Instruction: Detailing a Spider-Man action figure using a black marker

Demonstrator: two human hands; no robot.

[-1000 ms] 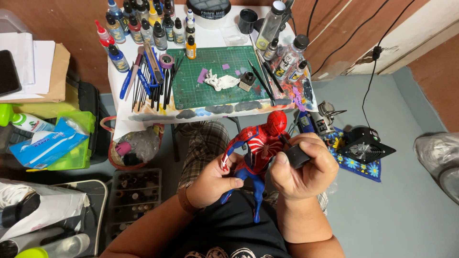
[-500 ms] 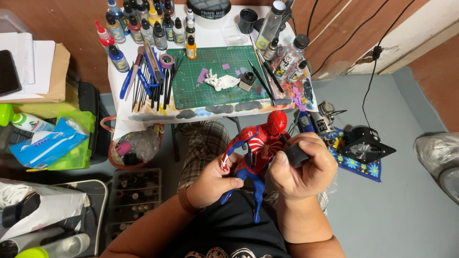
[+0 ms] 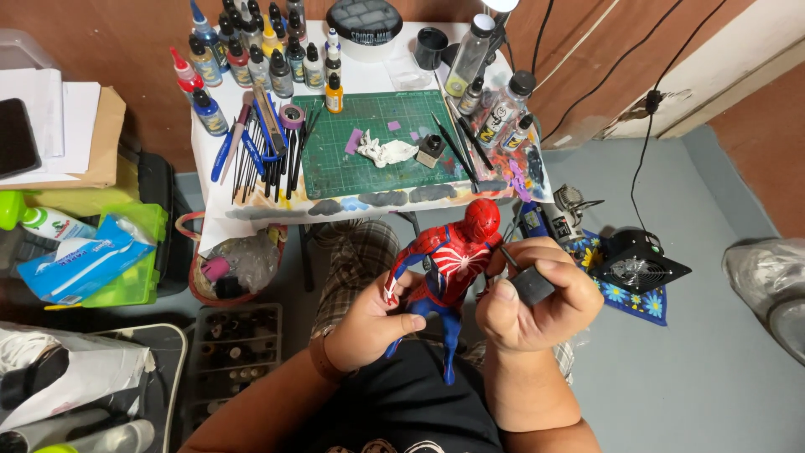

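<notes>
Figure (image 3: 449, 268) status: the red-and-blue action figure sits over my lap, below the table (image 3: 369, 84) edge, fully coloured as far as I can see; whatever touch-up remains is too small to tell. My left hand (image 3: 373, 323) grasps the figure around its waist and legs, thumb across the front. My right hand (image 3: 532, 306) is clenched around a small dark grey block (image 3: 530, 283), with a thin dark tool (image 3: 507, 256) angled toward the figure's shoulder. The green cutting mat (image 3: 377, 143) holds a white part (image 3: 386, 153).
</notes>
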